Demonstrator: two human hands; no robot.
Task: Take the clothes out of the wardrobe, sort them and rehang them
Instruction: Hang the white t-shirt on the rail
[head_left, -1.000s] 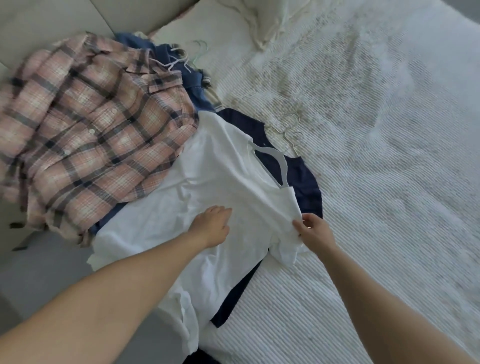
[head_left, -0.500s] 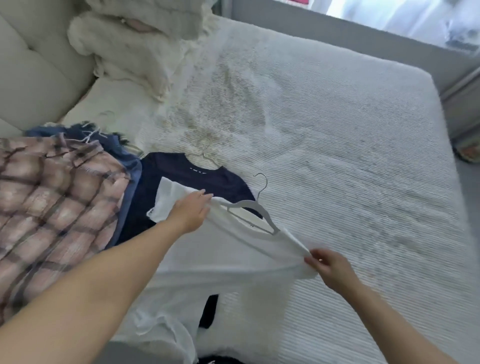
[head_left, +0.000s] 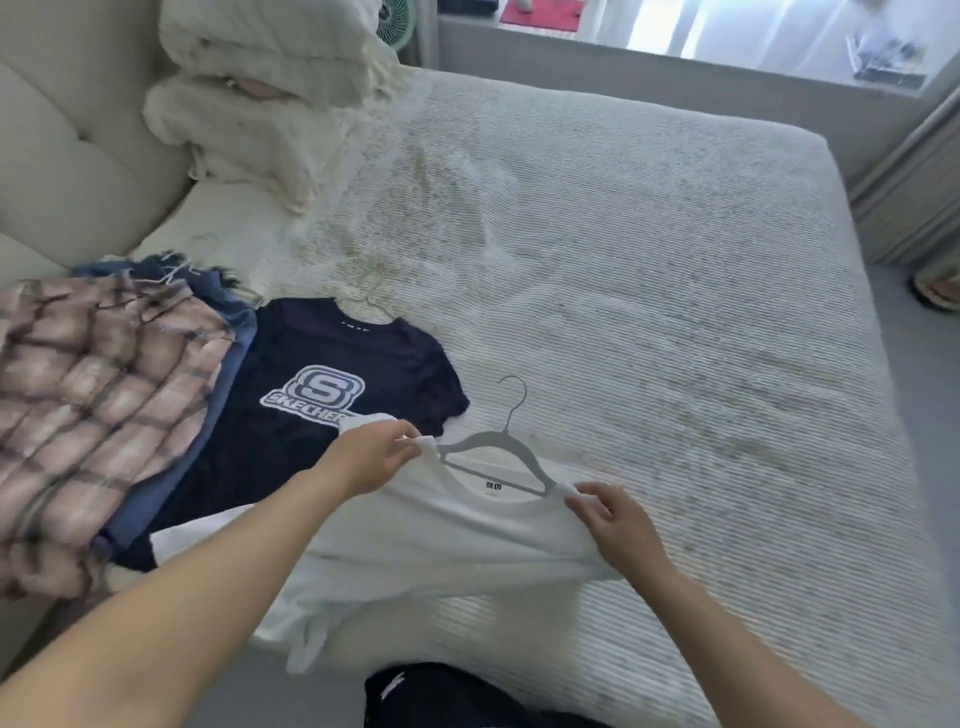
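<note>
White ribbed bedding covers the bed (head_left: 649, 270) where we work, our landmark. At its left edge lies a pink plaid shirt (head_left: 93, 410) over a blue garment (head_left: 218, 374); just right of those a navy T-shirt (head_left: 332, 374) lies flat, logo up. Our left hand (head_left: 376, 457) pinches the left shoulder of a white T-shirt (head_left: 441, 540) between thumb and curled fingers. A grey hanger (head_left: 493, 447) sits in that shirt's collar, hook toward the bed's middle. Our right hand (head_left: 618, 525) pinches the right shoulder, other fingers loosely spread. The white shirt drapes over the bed's near edge.
</note>
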